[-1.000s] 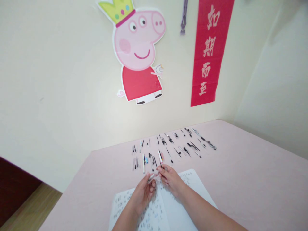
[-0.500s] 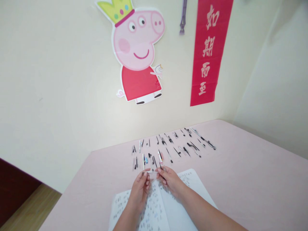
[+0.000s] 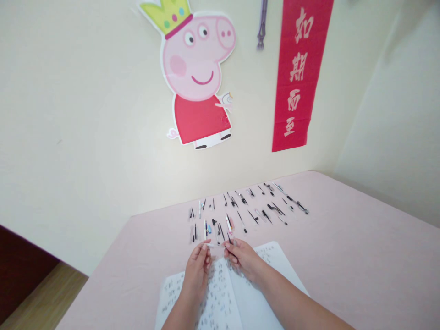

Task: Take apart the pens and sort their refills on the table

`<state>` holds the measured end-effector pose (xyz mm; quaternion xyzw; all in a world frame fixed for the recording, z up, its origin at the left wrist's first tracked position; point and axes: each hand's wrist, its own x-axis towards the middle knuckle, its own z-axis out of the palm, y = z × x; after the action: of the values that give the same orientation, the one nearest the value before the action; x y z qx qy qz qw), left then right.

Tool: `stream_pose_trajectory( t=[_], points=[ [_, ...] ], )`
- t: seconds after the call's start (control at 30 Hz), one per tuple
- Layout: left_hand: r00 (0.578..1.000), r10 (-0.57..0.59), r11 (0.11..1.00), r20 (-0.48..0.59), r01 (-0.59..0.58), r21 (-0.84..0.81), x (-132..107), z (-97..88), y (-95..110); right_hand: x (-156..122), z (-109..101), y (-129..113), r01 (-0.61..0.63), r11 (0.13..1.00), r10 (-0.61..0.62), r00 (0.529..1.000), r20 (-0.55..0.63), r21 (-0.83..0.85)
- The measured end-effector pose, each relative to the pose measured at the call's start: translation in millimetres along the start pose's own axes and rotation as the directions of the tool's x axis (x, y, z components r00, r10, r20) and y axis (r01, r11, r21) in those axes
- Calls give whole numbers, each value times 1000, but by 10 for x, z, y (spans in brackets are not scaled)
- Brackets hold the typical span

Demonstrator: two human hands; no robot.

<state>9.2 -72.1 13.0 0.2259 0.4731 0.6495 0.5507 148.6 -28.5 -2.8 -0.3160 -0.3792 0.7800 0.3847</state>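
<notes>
Over the top edge of an open notebook (image 3: 252,293), my left hand (image 3: 197,266) is closed, its thumb and fingertips pinching a thin clear pen barrel (image 3: 215,245). The barrel reaches across toward my right hand (image 3: 243,257), whose fingers are also closed. A slim dark pen refill (image 3: 229,238) sticks up from the right fingertips. Whether the barrel's right end touches the right fingers is hard to make out. Just beyond both hands lie pen parts, among them a white pen with pink (image 3: 228,224) and a blue cap (image 3: 209,228).
Two rows of taken-apart pens, with black refills (image 3: 242,218), caps and clear barrels, run along the far side of the pink-covered table (image 3: 343,256). A long pen (image 3: 297,204) lies at their right end. The wall (image 3: 103,137) behind carries a pig cutout (image 3: 201,119) and a red banner (image 3: 292,91).
My left hand has shifted slightly left, and the clear barrel now slants a little down to the right. My right hand stays nearly in place. The laid-out pen parts have not moved.
</notes>
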Motion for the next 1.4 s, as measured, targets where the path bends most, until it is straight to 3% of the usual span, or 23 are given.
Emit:
stream_pose_trajectory(
  t=[0.3,0.5,0.7,0.9,1.1,1.2,1.3,1.4],
  points=[
    [996,-59,971,-70,41,-236,59,-42,34,7,-8,-6,8,996,-3,999,-50,89],
    [964,-263,874,-32,224,-431,30,27,48,-14,28,-13,68,995,-65,997,-43,76],
    [928,-353,810,118,367,-457,-60,119,61,8,31,56,140,979,-151,986,-63,-151],
    [903,-390,785,178,427,-450,-96,154,28,49,25,142,230,896,-250,968,-5,-381],
    [909,-388,779,150,411,-473,-79,139,-9,40,37,132,206,886,-246,968,-46,-416],
    [907,-389,773,159,415,-479,-67,127,-26,41,17,131,245,873,-304,950,-78,-421],
    [905,-398,769,154,420,-481,-64,125,-40,17,14,109,319,812,-420,901,-109,-489],
    [900,-417,767,128,423,-481,-70,141,-52,-28,40,72,347,722,-473,879,-61,-598]
  ],
)
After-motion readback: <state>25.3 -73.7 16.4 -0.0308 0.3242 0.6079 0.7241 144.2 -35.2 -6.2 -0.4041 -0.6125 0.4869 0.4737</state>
